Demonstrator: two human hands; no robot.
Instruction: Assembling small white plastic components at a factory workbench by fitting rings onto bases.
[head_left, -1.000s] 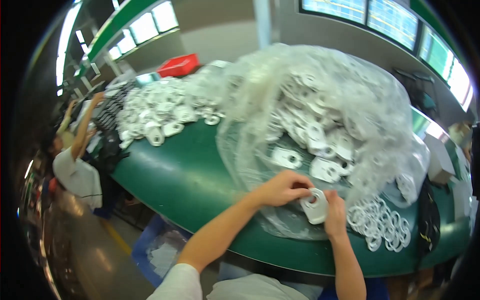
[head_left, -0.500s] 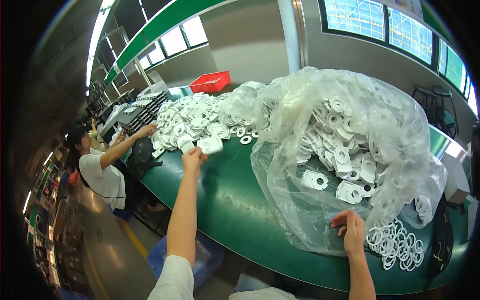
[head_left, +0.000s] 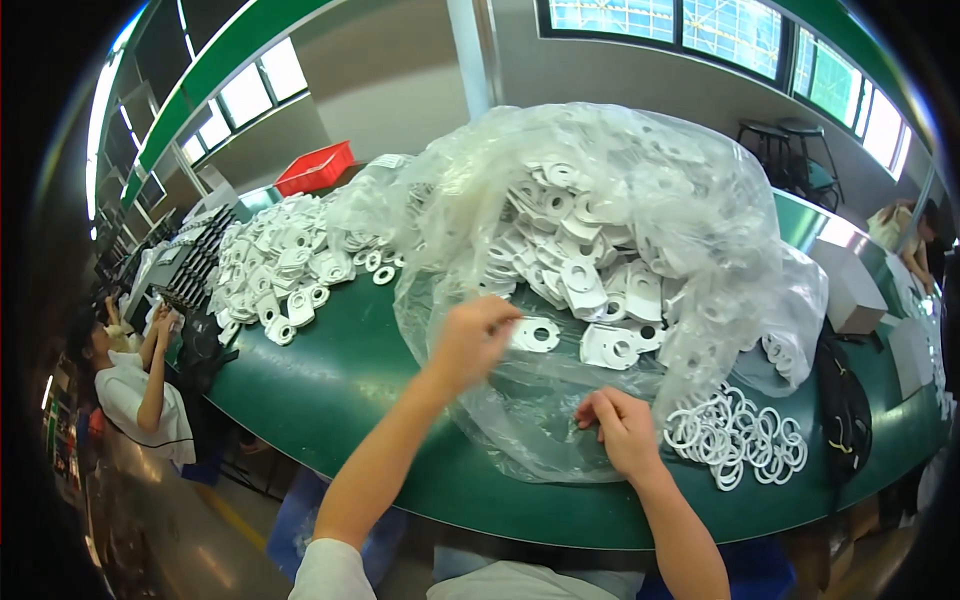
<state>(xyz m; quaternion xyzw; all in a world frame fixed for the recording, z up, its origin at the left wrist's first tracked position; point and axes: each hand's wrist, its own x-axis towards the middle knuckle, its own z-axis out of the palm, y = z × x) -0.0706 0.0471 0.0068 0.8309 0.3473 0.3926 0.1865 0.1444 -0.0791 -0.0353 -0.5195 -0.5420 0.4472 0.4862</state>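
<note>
A large clear plastic bag (head_left: 690, 210) lies open on the green table, with a heap of white plastic plates (head_left: 575, 240) with round holes inside its mouth. My left hand (head_left: 470, 345) is over the bag's near edge, its fingers blurred by motion beside a loose white plate (head_left: 537, 336). Whether they touch it I cannot tell. Another plate (head_left: 612, 346) lies just right of that one. My right hand (head_left: 622, 430) rests at the front edge of the bag, fingers loosely bent and apart with nothing visible in them. Right of it lies a pile of white rings (head_left: 735, 437).
A pile of white plates (head_left: 285, 255) covers the far left of the table (head_left: 330, 390), before a red bin (head_left: 315, 168). A black bag (head_left: 847, 400) and white boxes (head_left: 843, 285) stand at the right. A co-worker (head_left: 140, 390) sits at the left.
My left hand has come right from the left pile to the bag, and the white plate it held is gone from it. My right hand stays by the bag's edge. The view has turned right.
</note>
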